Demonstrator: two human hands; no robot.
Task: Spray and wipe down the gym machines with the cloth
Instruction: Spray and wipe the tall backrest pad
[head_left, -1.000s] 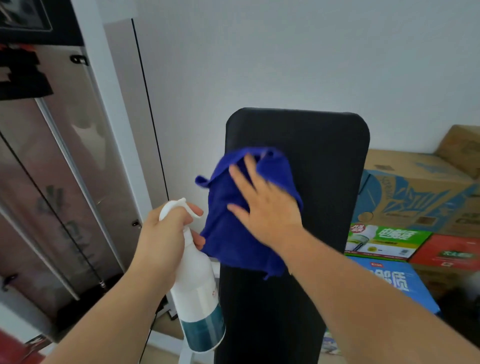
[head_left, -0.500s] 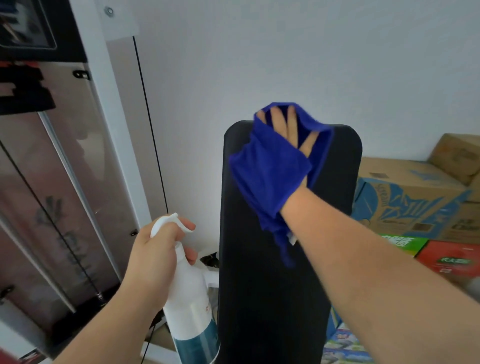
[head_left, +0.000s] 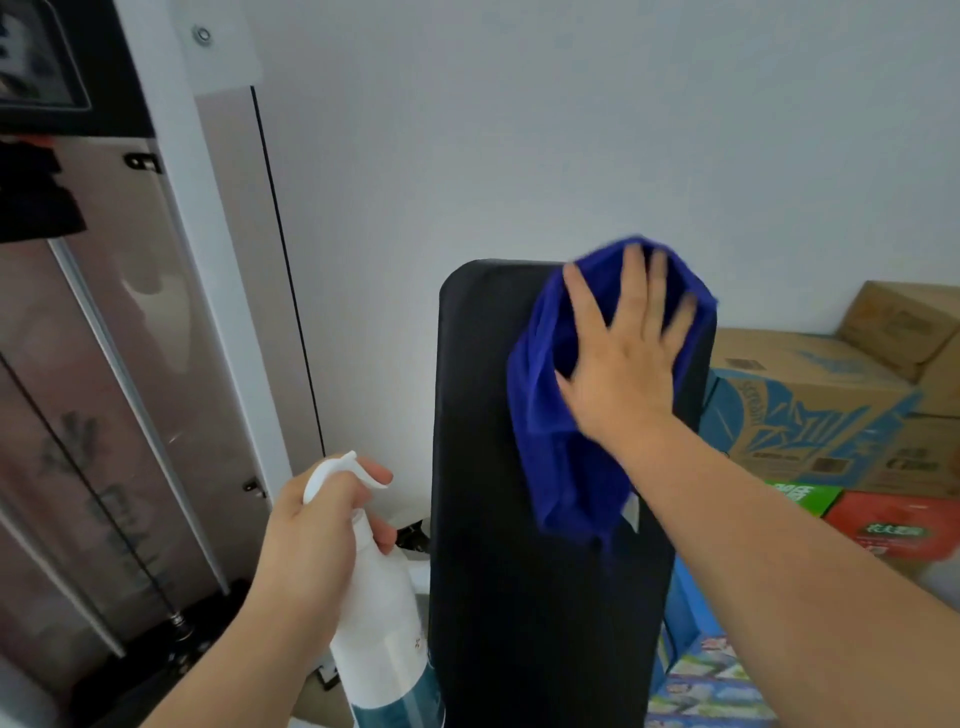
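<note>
Head view, cloth: the blue microfibre cloth (head_left: 561, 457) lies under the right hand (head_left: 623, 364), at the upper right corner of the tall black padded backrest (head_left: 493, 467).
Right fingers: (head_left: 634, 280) straight and spread, pressing the cloth flat, not curled round it.
Axis: the backrest's long axis runs upright; most of its length lies below the fingers.
Left hand: (head_left: 311, 551) left of the backrest, wrapped round the white spray bottle with a teal base (head_left: 384, 623).

The right hand (head_left: 621, 374) presses a blue cloth (head_left: 561, 441) against the black pad (head_left: 483, 467); the left hand (head_left: 311, 551) grips a spray bottle (head_left: 382, 623).
</note>
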